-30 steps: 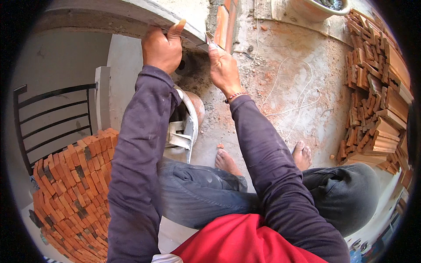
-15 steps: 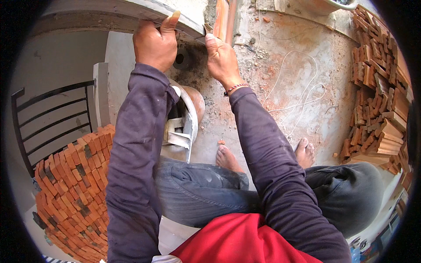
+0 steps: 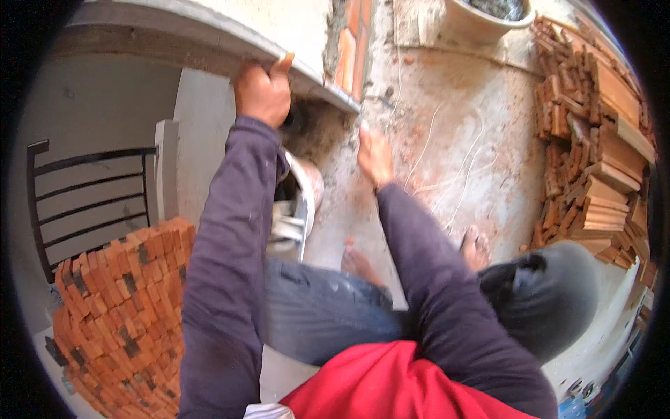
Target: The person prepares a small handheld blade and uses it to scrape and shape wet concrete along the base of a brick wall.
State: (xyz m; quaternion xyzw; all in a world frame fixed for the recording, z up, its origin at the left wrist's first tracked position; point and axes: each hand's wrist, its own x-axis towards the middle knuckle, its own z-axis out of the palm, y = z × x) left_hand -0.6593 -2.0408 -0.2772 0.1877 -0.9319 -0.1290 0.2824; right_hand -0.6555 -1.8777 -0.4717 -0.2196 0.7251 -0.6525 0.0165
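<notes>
My left hand (image 3: 263, 94) is closed on the lower edge of a long grey bar (image 3: 209, 26), its thumb pointing up and its other fingers hidden. The bar slants down to the right, and its end lies beside a short upright row of orange bricks (image 3: 359, 52) with grey mortar along it. My right hand (image 3: 375, 155) is off the bar, just below its end, over the dusty floor. Motion blurs its fingers, and I see nothing in it. Below the bar stands a pale curved container (image 3: 307, 187) with light pieces inside, partly behind my left sleeve.
Orange bricks (image 3: 125, 307) are piled at the lower left beside a black metal railing (image 3: 94, 192). More bricks and tiles (image 3: 593, 146) are stacked along the right. A pale tub (image 3: 481, 28) of grey mix stands at the top right. White string (image 3: 460, 181) lies on the gritty floor.
My right hand has let go of the bar's end and come down toward me. The bar's end now reaches further right and lower. My left hand keeps its hold; the whole view has shifted slightly.
</notes>
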